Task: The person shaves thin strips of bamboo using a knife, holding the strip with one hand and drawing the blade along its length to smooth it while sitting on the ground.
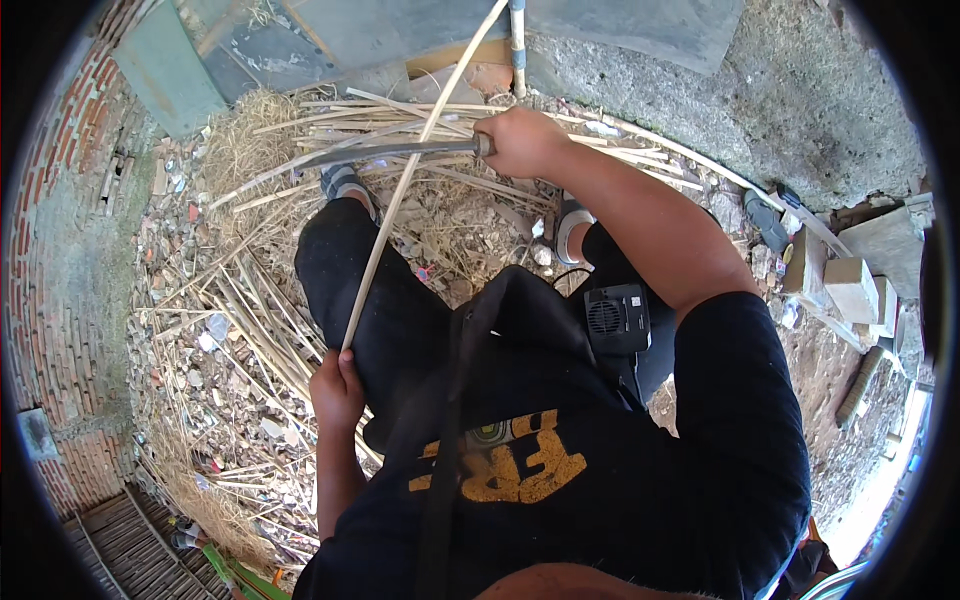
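Note:
My left hand (336, 388) grips the lower end of a long pale bamboo strip (415, 160) that slants up and to the right, past the top edge of the view. My right hand (518, 142) is closed on the handle of a long curved metal blade (385, 152). The blade points left and crosses the strip near its middle. Both hands are over my legs in dark trousers (355, 270). A small black box-shaped device (617, 318) hangs at my waist.
Split bamboo strips and dry shavings (240, 330) cover the ground on the left and ahead. A brick wall (70, 250) curves along the left. A concrete slab (760, 90) lies at the upper right, with stone blocks (850, 285) at the right.

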A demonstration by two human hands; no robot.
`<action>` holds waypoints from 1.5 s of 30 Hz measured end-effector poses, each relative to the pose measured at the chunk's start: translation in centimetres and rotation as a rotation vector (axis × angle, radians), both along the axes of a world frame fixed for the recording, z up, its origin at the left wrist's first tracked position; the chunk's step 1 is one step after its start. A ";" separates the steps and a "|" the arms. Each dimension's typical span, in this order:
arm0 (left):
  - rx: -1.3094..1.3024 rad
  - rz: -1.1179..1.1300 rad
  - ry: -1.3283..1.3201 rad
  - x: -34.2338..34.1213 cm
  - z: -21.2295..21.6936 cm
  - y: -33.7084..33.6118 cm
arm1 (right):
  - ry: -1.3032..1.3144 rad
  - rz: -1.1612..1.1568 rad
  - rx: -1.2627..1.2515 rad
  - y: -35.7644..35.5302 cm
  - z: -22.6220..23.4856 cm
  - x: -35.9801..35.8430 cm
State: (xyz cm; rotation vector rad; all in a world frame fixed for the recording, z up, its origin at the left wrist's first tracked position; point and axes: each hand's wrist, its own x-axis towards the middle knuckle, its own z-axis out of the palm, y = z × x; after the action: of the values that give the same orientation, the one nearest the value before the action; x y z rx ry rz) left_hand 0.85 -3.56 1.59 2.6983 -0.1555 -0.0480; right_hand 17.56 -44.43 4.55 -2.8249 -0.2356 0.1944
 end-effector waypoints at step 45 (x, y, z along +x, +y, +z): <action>0.000 0.052 -0.097 -0.3 -1.5 0.3 | -0.058 -0.027 0.147 -0.7 -0.4 -0.2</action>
State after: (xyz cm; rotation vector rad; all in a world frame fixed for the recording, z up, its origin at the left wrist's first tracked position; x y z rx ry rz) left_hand 0.55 -3.21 0.09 2.7043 -0.1139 0.0985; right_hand 17.38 -45.18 4.14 -2.6883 -0.2148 0.0848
